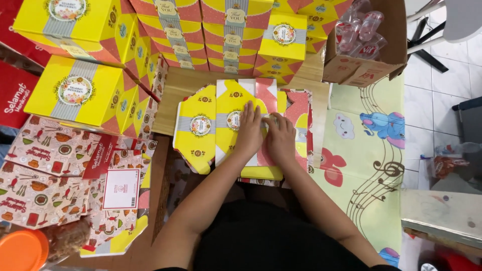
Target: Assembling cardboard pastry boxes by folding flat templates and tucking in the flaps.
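Play mat (371,165): pale green, with music notes, an elephant and a cloud, spread across the right half of the frame.
Stacked boxes (201,30): yellow and red made-up boxes piled along the top and upper left of the frame, each with a grey band and a round flower label.
Low table (186,80): a wooden top at centre, just below the stacks.
Brown carton (361,65): upper right, open, with clear wrapped cups showing inside.
Patterned flats (45,175): pinkish unfolded sheets with small kitchen drawings, heaped at lower left; a red and white card lies on them.
Flat box blank (231,115): yellow and red card, unfolded, lying on a pile of like blanks on the table at centre frame.
Left hand (249,131): palm down on the blank, fingers straight and close together, pressing flat; it grips nothing.
Right hand (281,136): just beside the left, touching it at the fingertips, fingers bent down onto a red flap of the blank.
Orange lid (20,248): round, at the bottom left corner.
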